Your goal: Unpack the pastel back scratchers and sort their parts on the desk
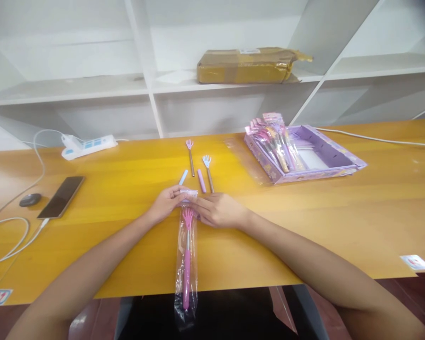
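A pink back scratcher in a clear plastic sleeve (187,255) lies lengthwise on the yellow table (304,222), its lower end hanging past the front edge. My left hand (166,203) pinches the top of the sleeve from the left. My right hand (217,211) grips the same top end from the right, fingers pressed together. Just beyond my hands lie a pink-headed scratcher (190,156), a blue-headed scratcher (208,172), a loose pink handle grip (201,180) and a loose blue grip (183,177).
A purple display box (336,158) with several packaged scratchers (276,141) stands at the back right. A phone (61,196), a mouse (30,199), white cables and a power strip (88,145) are at the left. A cardboard parcel (246,65) rests on the white shelf.
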`<state>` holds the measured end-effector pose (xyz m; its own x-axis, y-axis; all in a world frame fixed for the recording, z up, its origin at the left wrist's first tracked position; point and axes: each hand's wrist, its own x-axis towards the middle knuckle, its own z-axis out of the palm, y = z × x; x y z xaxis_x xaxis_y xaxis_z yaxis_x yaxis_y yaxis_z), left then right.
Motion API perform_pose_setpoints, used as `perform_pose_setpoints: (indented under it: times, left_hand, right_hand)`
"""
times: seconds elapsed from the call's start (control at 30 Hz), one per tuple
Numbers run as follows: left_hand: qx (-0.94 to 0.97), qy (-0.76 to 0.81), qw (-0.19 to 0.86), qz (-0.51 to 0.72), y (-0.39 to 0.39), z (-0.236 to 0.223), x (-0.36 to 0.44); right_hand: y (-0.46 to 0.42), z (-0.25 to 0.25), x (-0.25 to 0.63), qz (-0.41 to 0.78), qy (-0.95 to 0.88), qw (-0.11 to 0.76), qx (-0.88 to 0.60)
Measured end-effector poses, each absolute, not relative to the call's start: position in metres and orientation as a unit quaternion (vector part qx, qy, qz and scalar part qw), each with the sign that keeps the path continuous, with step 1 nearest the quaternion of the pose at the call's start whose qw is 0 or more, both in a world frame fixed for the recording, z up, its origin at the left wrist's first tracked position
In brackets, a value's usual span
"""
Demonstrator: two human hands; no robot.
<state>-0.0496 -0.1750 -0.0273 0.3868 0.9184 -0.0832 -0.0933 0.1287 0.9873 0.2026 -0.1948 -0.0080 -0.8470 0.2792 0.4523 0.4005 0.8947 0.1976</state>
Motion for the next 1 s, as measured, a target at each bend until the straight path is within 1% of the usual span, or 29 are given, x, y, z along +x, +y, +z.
perform_pose_setpoints:
  times: [0.1,0.23,0.4,0.53,0.6,0.67,0.73,0.8,0.9,1.0]
  left_hand:
    - [0.545,0.398,0.623,0.395,-0.176,-0.026,-0.049]
    - [0.553,0.401,0.612,0.398,-0.176,-0.026,-0.049]
    - [0.531,0.374,0.643,0.406,-0.176,-0.029,-0.048]
    - [0.499,0.360,0.659,0.433,-0.176,-0.031,-0.048]
    - [0.487,0.362,0.655,0.450,-0.177,-0.032,-0.048]
    - [0.481,0.363,0.647,0.468,-0.178,-0.031,-0.048]
    - [0.474,0.364,0.635,0.489,-0.178,-0.030,-0.048]
    - [0.466,0.364,0.624,0.511,-0.178,-0.027,-0.047]
    - [0.453,0.363,0.607,0.542,-0.179,-0.022,-0.047]
    - [0.449,0.364,0.603,0.551,-0.179,-0.018,-0.046]
  right_hand:
    - [-0.193,-0.002,0.204,-0.159,-0.947,0.222,-0.167]
    - [-0.192,0.002,0.205,-0.141,-0.948,0.224,-0.179]
    - [-0.188,0.005,0.209,-0.114,-0.948,0.206,-0.215]
    - [-0.189,0.003,0.215,-0.082,-0.930,0.240,-0.268]
    - [-0.195,0.004,0.214,-0.003,-0.908,0.259,-0.329]
    - [-0.204,0.006,0.210,0.122,-0.882,0.263,-0.372]
    - [-0.214,0.011,0.202,0.254,-0.854,0.255,-0.377]
    - [-0.224,0.014,0.194,0.352,-0.827,0.245,-0.363]
    - [-0.234,0.013,0.184,0.424,-0.801,0.232,-0.353]
    - [-0.234,0.008,0.181,0.504,-0.757,0.202,-0.365]
